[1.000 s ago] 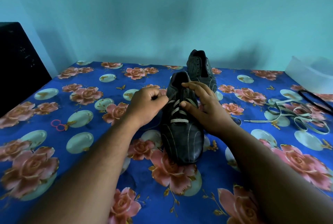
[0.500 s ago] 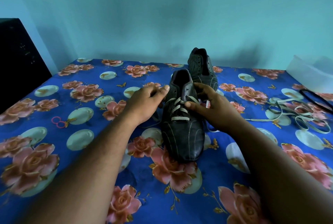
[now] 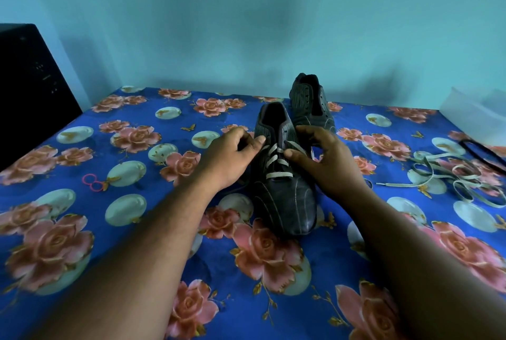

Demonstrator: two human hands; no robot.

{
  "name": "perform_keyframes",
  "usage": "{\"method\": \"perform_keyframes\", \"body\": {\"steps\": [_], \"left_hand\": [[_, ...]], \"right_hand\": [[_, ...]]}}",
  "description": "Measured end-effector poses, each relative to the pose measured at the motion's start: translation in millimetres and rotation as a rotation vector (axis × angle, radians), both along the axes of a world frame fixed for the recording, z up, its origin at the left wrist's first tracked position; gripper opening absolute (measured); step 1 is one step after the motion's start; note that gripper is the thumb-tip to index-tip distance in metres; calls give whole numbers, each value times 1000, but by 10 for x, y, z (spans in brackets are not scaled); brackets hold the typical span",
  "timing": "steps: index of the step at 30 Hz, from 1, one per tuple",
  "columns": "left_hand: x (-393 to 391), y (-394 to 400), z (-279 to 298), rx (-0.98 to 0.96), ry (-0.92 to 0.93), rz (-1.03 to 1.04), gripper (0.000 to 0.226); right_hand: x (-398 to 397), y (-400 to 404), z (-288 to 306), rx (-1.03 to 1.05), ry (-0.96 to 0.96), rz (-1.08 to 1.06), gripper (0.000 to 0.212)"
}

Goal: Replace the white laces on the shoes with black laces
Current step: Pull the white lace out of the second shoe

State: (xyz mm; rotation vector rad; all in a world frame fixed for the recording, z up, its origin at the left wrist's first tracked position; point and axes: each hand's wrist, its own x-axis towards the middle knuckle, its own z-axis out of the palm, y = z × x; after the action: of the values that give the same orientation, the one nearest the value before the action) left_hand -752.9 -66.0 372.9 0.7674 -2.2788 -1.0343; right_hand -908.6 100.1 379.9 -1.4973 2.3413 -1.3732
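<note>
A dark shoe [image 3: 284, 202] stands toe toward me on the flowered blue cloth [image 3: 164, 230], with a white lace [image 3: 276, 160] crossed through its lower eyelets. My left hand [image 3: 228, 157] grips the shoe's left eyelet flap, its thumb on top and its fingers curled. My right hand [image 3: 328, 164] curls round the right side, and its thumb tip pinches a strand of the white lace. Behind stands the second dark shoe [image 3: 310, 101] with no lace in it. A loose white lace [image 3: 449, 175] and a black lace [image 3: 482, 154] lie at the right.
A black box [image 3: 27, 93] stands at the left edge. A clear plastic container [image 3: 476, 112] sits at the back right by the teal wall. Two small pink rings [image 3: 91, 182] lie on the cloth left of my arm.
My left hand has loosened from a fist and its thumb now lies on the shoe's flap. My right hand has slid back so only its thumb sits on the lace.
</note>
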Motion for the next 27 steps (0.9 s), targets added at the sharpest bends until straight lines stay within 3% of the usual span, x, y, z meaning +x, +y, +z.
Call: {"method": "perform_keyframes", "body": {"steps": [3,7,9,13,20,27], "left_hand": [[18,1,47,15,61,-16,50],[70,70,101,-9,90,-201,74],[87,97,83,-94,32,-278,84],[94,131,93,-75,-6,-320,95],[88,125,86,-19,27,-322,93],[90,120,75,30,45,-321,94]], "right_hand": [[12,28,37,-140,199,-15,39],[83,-8,26,-176,362,10,17],[106,-35,20,-167,358,12,14],[130,-37,42,-122,293,32,7],[123,-13,57,-8,226,118,4],[130,-22,51,-13,293,73,7]]}}
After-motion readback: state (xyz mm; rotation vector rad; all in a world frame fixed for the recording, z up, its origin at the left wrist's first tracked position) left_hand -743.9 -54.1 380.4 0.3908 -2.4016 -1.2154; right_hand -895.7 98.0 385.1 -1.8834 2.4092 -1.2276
